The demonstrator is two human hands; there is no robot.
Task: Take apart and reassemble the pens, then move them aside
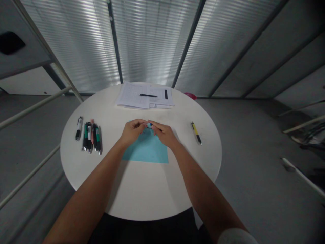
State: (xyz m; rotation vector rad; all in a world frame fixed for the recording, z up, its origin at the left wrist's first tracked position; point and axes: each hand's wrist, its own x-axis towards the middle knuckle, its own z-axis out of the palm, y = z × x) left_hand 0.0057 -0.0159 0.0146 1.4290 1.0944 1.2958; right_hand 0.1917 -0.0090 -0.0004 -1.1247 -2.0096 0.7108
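Note:
Over a light blue sheet (149,152) on the round white table, my two hands meet fingertip to fingertip. My right hand (162,133) is closed around what looks like a slim pen (151,124) with a blue part and a dark part, mostly covered by the fingers. The fingers of my left hand (133,130) are pinched together close to the pen's blue part. What they grip is too small and too hidden to make out. A thin dark line shows just below the fingertips.
On the left of the table (142,189) lie a white and black pen (79,128) and a group of several pens (91,137). A yellow and black pen (196,133) is at the right. At the back, a black pen (148,95) rests on printed papers (134,98).

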